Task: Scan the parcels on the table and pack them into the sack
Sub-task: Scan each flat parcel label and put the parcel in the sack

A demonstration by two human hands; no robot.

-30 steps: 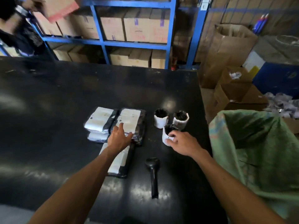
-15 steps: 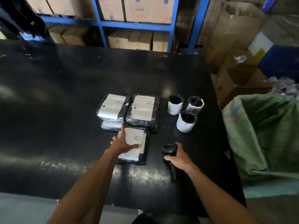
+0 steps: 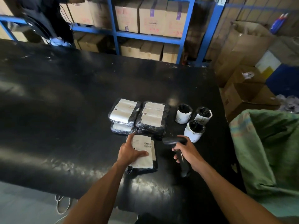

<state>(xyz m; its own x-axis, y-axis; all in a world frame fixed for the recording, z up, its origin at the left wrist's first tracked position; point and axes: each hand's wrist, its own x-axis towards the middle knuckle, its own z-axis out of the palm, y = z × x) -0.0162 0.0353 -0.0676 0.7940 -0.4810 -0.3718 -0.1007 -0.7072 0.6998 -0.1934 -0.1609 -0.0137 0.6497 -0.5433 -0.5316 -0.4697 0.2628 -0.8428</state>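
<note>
where black table [image 3: 64, 110] fronts blue shelving [image 3: 150, 38]: left hand [image 3: 129, 152] flat, released on parcel [image 3: 144, 159]; right hand [image 3: 186, 152] grasping scanner [image 3: 174, 140].

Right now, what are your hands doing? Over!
Left hand flat on the near black flat parcel, label up. Right hand gripping the black handheld scanner. Green woven sack open. Nothing blocking.
</note>
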